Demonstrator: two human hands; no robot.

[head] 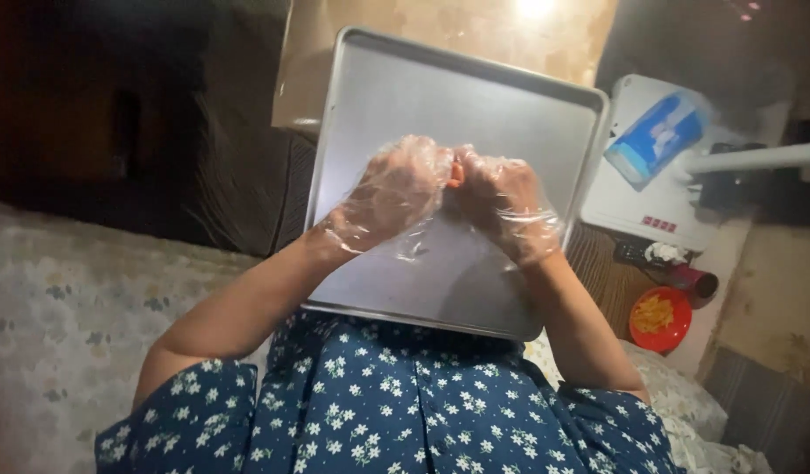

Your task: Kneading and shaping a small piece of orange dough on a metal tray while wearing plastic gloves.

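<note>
Blue floral dress (pixel 396 412) nearest; gloved left hand (pixel 392 193) and right hand (pixel 501 206) pinch small orange piece (pixel 456 173), seemingly light, soft, over metal baking tray (pixel 475 96).

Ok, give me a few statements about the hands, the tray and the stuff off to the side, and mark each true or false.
1. Both hands, left hand and right hand, wear clear plastic gloves. True.
2. The metal tray is piled with food. False: its surface shows bare.
3. A small orange piece sits between the two hands. True.
4. The red bowl lies on the tray. False: it sits apart, right of it.
5. The hands are spread far apart. False: they meet over the tray.
</note>
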